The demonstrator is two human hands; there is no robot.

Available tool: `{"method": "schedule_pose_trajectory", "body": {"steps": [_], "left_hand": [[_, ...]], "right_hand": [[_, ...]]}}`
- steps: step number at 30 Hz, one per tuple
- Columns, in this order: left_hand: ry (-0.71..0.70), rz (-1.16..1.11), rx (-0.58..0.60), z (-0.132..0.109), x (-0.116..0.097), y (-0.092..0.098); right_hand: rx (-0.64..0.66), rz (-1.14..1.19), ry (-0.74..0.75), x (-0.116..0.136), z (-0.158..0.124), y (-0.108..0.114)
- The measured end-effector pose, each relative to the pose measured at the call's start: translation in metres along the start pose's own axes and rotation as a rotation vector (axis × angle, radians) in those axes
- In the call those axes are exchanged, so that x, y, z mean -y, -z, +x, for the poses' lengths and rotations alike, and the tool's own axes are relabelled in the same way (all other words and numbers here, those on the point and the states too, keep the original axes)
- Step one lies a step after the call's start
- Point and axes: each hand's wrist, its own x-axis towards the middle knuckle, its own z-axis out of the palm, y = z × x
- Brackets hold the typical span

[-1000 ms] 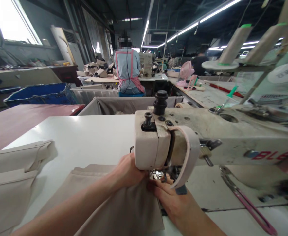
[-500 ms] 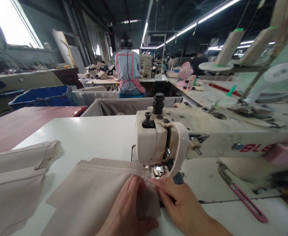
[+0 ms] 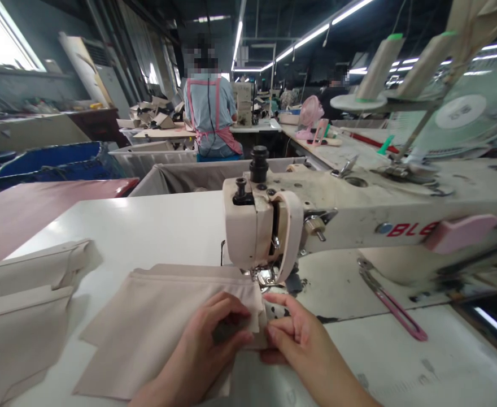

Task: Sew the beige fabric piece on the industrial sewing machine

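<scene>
A beige fabric piece (image 3: 168,316), with a stitched seam along its far edge, lies flat with its right end by the needle area of the sewing machine (image 3: 248,226). My left hand (image 3: 201,345) rests on that right part, fingers curled and closed on the fabric, thumb near its edge. Just right of it, my right hand (image 3: 299,339) pinches the fabric's corner between thumb and fingers, its index finger stretched toward the presser foot (image 3: 267,276). The layers between the fingertips are partly hidden by my hands.
More beige sewn pieces (image 3: 24,316) lie at the left on the white table (image 3: 155,226). Pink-handled thread snips (image 3: 395,308) rest on the machine bed at right. A grey-lined bin (image 3: 189,175) stands behind the table. Farther back sits a co-worker (image 3: 210,113) in a pink-strapped apron.
The view has shifted slightly right. My right hand has drawn back a little from the presser foot and now pinches the fabric corner. My left hand has moved slightly left, with fingers more curled.
</scene>
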Motion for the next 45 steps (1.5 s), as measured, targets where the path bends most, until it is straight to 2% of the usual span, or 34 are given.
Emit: {"method": "schedule_pose_trajectory", "body": {"steps": [2, 4, 7, 9, 15, 24, 32, 36, 40, 42, 43, 45], "left_hand": [[-0.042, 0.055, -0.005, -0.001, -0.001, -0.002], [-0.191, 0.180, -0.057, -0.002, -0.003, -0.006], [-0.487, 0.425, -0.110, -0.004, -0.005, -0.014], [-0.576, 0.486, -0.102, -0.006, -0.006, -0.018], [-0.587, 0.438, -0.019, -0.011, -0.007, -0.016], [-0.700, 0.464, -0.060, -0.010, -0.005, -0.016], [-0.706, 0.496, -0.029, -0.009, -0.008, -0.014], [-0.682, 0.525, -0.092, -0.009, -0.009, -0.013], [-0.563, 0.441, -0.079, -0.010, -0.008, -0.016], [-0.525, 0.417, -0.066, -0.012, -0.007, -0.017], [-0.541, 0.427, -0.047, -0.013, -0.007, -0.017], [-0.616, 0.463, -0.004, -0.015, -0.007, -0.016]], "right_hand": [[-0.069, -0.050, 0.004, -0.003, 0.000, 0.000], [-0.121, -0.036, -0.040, -0.006, 0.000, -0.003], [-0.087, 0.075, -0.142, -0.006, -0.001, -0.010], [-0.040, 0.117, -0.163, -0.003, -0.003, -0.014], [-0.002, 0.057, -0.190, 0.002, -0.013, -0.015], [-0.018, 0.091, -0.184, 0.004, -0.016, -0.016], [-0.009, 0.118, -0.165, 0.000, -0.016, -0.013], [-0.021, 0.184, -0.163, 0.004, -0.019, -0.015], [0.048, 0.146, -0.145, 0.001, -0.023, -0.013], [0.006, -0.051, -0.075, -0.004, -0.025, -0.007], [-0.053, -0.209, 0.030, -0.007, -0.025, -0.003], [-0.146, -0.591, 0.387, -0.008, -0.022, 0.006]]}}
